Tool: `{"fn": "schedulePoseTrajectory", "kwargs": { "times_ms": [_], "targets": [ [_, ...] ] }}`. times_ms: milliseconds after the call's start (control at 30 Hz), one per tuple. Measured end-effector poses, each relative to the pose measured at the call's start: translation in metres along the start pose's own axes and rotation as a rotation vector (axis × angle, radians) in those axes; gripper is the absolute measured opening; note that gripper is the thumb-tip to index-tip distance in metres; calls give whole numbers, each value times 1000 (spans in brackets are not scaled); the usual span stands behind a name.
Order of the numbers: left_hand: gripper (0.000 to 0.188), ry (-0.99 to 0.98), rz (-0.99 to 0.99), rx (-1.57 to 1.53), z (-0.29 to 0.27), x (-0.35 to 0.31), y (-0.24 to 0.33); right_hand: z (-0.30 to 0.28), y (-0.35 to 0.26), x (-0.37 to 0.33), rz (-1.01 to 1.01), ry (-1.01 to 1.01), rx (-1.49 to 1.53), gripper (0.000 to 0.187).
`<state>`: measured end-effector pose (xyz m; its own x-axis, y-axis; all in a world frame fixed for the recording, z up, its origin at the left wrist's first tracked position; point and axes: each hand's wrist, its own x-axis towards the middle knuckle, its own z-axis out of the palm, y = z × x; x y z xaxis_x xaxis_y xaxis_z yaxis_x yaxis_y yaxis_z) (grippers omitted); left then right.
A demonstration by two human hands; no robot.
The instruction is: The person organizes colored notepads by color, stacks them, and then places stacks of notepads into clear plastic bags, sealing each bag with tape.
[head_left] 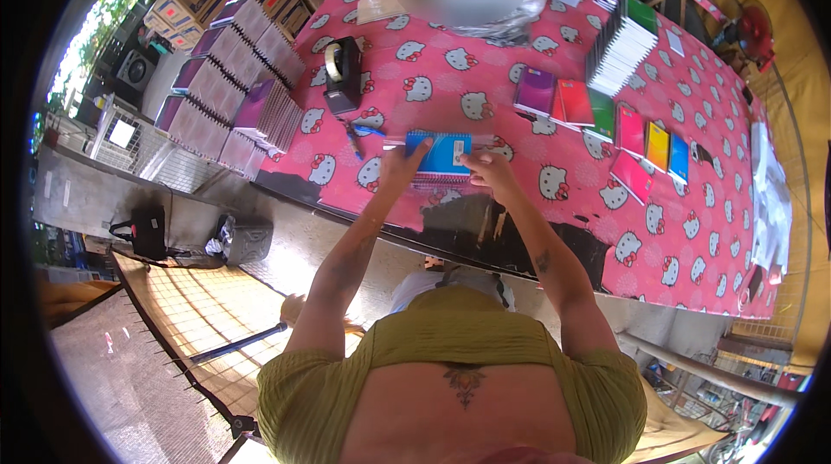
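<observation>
Two-handedly (left hand [400,166], right hand [491,171]) gripping a blue, rectangular, spiral-bound paper notebook [441,151]; perhaps risking slippage through uneven pinching.

1. Left hand [401,165], right hand [491,171]: one each counted.
2. Blue notebook [443,151] between them: one seen uppermost.
3. Tape dispenser [346,76], 11 o'clock: one listed.
4. Pen-shaped items [354,143], 11 o'clock: two listed.
5. Laid-out notebook covers [574,103], 2 o'clock: seven counted.
6. Washing machine [134,69], 10 o'clock: one recorded.
7. Stacked notebooks [204,87], 10 o'clock: cannot be counted.
</observation>
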<state>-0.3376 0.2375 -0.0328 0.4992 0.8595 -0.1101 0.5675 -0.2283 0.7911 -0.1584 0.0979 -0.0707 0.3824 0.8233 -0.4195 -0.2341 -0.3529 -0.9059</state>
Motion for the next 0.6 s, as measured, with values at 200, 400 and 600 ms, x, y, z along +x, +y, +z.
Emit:
{"fn": "schedulePoseTrajectory", "kwargs": {
  "times_ms": [200,400,600],
  "targets": [
    [86,54,-49,305,4,46,-27,4,-16,34,27,92,-383,53],
    [73,94,-150,50,-4,52,-52,2,-1,29,-7,122,-43,56],
    [19,-447,642,94,-47,-8,-96,-4,24,-22,-695,-194,-830,25]
  ]
}}
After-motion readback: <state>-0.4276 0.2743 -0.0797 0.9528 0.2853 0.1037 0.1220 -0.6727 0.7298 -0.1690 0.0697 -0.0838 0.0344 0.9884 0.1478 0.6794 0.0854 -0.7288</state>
